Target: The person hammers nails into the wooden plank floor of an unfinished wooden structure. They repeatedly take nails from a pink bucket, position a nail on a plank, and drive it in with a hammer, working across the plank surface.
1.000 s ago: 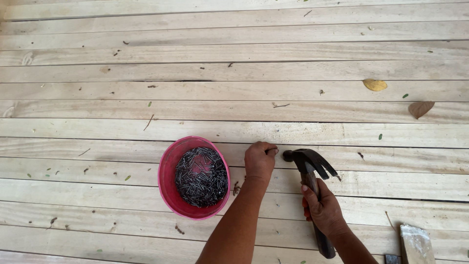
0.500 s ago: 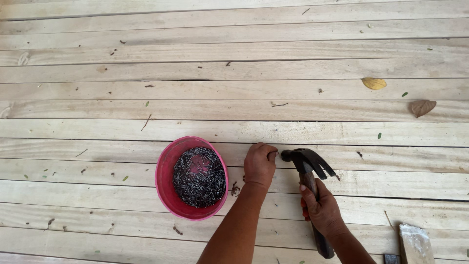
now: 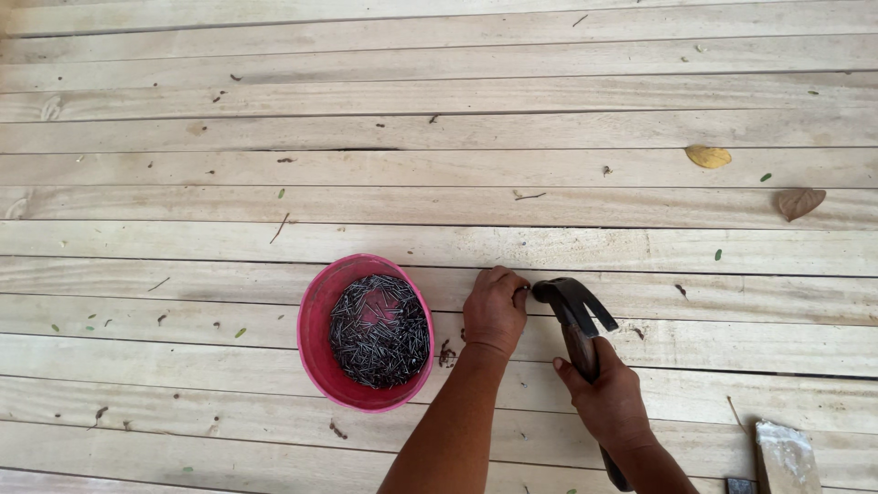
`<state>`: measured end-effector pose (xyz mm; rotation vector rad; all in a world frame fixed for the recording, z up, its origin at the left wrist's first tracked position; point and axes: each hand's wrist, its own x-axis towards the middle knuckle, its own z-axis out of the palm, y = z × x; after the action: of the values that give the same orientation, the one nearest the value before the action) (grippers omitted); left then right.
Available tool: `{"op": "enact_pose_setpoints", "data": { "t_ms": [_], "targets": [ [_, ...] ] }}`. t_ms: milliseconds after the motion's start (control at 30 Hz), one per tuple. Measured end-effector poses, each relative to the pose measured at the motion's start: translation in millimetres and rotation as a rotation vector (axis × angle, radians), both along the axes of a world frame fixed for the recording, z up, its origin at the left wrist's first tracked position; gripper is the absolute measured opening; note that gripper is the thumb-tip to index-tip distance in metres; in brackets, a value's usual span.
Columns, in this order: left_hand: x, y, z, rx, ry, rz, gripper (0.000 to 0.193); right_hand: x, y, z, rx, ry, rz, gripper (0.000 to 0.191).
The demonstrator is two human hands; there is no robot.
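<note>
Head view: our left hand (image 3: 495, 306) pinches a nail on the boards (image 3: 183, 229), right hand (image 3: 611, 395) grips the hammer (image 3: 574, 311); a careful tap seems due.

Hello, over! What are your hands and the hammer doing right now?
Left hand pinched shut on the plank, likely on a nail, too small to see. Right hand gripping hammer, head beside left fingers. Pink bowl of nails just left.

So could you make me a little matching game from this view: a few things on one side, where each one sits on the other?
Things:
1. pink bowl
2. hammer
3. yellow leaf
4. left hand

Places:
A. gripped by the right hand
B. far right, alone on the planks
C. between bowl and hammer head
D. left of both hands, full of nails

Pairs: 1-D, 2-A, 3-B, 4-C
</note>
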<state>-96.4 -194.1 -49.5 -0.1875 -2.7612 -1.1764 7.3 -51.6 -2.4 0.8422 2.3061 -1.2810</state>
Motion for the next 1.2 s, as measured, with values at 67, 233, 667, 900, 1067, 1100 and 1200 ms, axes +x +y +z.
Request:
{"op": "enact_pose_setpoints", "data": {
  "t_ms": [67,233,667,900,1067,1100,1200],
  "targets": [
    [-1.1,0.8,-1.2,-0.002,0.006,-0.009,0.005,0.8,0.2,3.7,0.014,0.025,-0.012,0.037],
    [-3.0,1.1,-4.0,-0.028,-0.021,-0.006,0.002,1.9,-1.8,7.6,0.046,0.171,0.001,0.037],
    [2.9,-10.7,-4.0,0.009,-0.085,0.074,0.004,-4.6,-2.3,18.6,0.066,0.081,0.041,0.034],
    [-2.2,-7.5,-17.1,0.003,-0.063,0.113,0.011,-14.9,-13.6,21.6,0.131,0.100,0.091,0.030],
    [-5.7,-7.6,-22.1,0.004,-0.072,0.107,0.011,-20.6,-10.4,28.9,0.146,0.162,0.087,0.030],
    [-6.4,-7.6,-22.7,0.008,-0.060,0.108,0.011,-18.2,-12.2,28.7,0.105,0.217,0.037,0.031],
    [-6.2,-6.5,-23.5,0.014,-0.056,0.106,0.010,-14.0,-16.6,25.0,0.101,0.173,0.021,0.032]
  ]
}}
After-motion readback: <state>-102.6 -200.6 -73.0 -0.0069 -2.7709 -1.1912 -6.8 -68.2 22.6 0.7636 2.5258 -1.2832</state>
